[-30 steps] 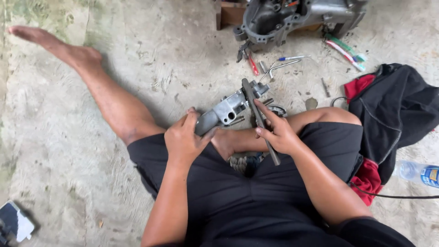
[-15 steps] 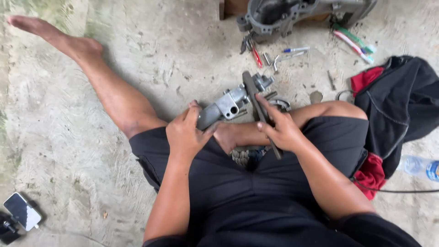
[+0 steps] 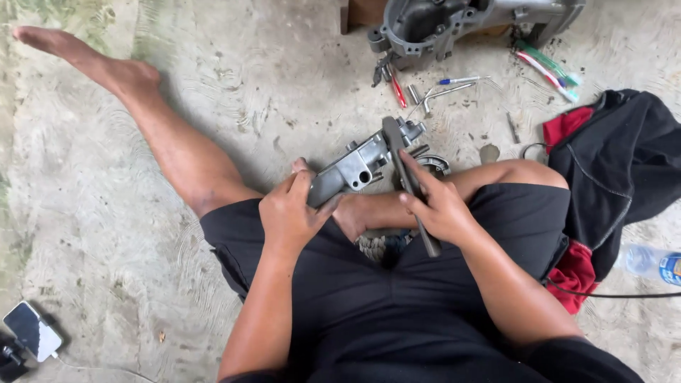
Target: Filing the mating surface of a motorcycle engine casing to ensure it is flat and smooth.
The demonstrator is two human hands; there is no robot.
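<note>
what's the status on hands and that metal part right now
Left hand grips grey metal casting. Right hand holds dark flat file against it. Nothing blocking.

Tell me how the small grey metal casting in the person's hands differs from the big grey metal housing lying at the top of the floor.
The small grey metal casting is far smaller than the big grey metal housing. The casting is gripped at its near end by the left hand; the housing lies untouched on the concrete floor. The right hand holds a long dark flat tool against the casting; nothing presses on the housing. Both are dull grey metal.
</note>
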